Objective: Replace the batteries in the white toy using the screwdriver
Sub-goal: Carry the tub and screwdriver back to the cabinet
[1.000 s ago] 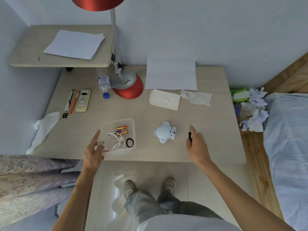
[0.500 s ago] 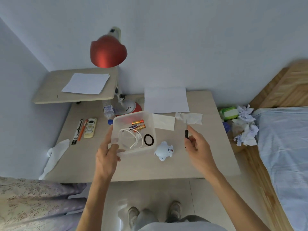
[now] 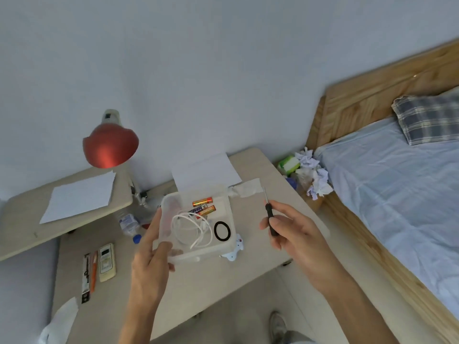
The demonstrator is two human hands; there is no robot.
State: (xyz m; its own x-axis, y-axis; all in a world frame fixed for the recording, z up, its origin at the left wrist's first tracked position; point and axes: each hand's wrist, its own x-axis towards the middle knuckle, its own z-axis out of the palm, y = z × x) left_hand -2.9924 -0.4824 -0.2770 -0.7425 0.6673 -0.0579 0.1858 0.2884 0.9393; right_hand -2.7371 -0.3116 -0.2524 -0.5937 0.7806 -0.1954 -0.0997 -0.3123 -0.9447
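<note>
since the left hand (image 3: 149,256) has the clear box (image 3: 196,224) lifted off the worktop (image 3: 198,289), thumb on its near wall and fingers (image 3: 155,227) flat up its left wall, the box reads as being carried as a parts tray. all places below are relative to the box.

- inside, far side: batteries (image 3: 203,206), orange and dark, lying loose. inside, middle: coiled white cable (image 3: 191,227). inside, right corner: black ring (image 3: 222,231).
- white toy (image 3: 233,252): under the box's near right corner, mostly hidden by it, on the worktop. can't tell if the box touches it.
- right of the box: right hand (image 3: 295,239) pinching the screwdriver (image 3: 270,217), thumb and fingers pressed around the black handle, tip pointing up and away. looks like a carry grip, not a working grip; tip is nowhere near the toy.
- left of the box: red lamp (image 3: 110,147), remote (image 3: 107,262) and pens, well apart, not in play.

judgement: setup stage. tool and spare batteries are in hand; toy is unopened as far as i can see, its screw side isn't visible. next would be to put the box down clear of the toy, flip the toy and re-grip the screwdriver tip down. risk: tilted box spills batteries.
</note>
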